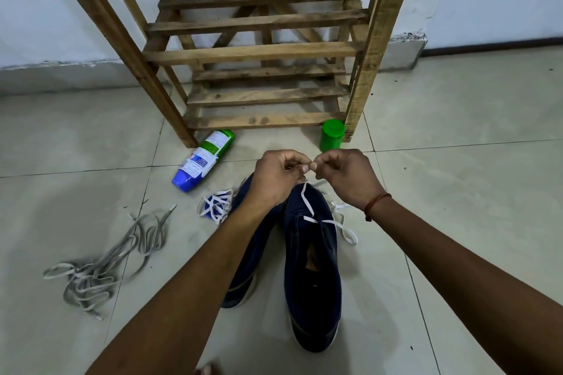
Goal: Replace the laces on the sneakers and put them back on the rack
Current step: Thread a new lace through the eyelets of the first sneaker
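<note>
Sneakers [313, 298], two navy ones, lie side by side on the tiled floor at lower centre of the frame, toes toward the wooden rack [259, 52] at the top. Above the toes the left hand [278, 176] and right hand [345, 175] meet, fingers curled, pinching the white lace [307, 204] threaded through the right-side shoe. Grey laces [97, 268] sprawl at lower left.
</note>
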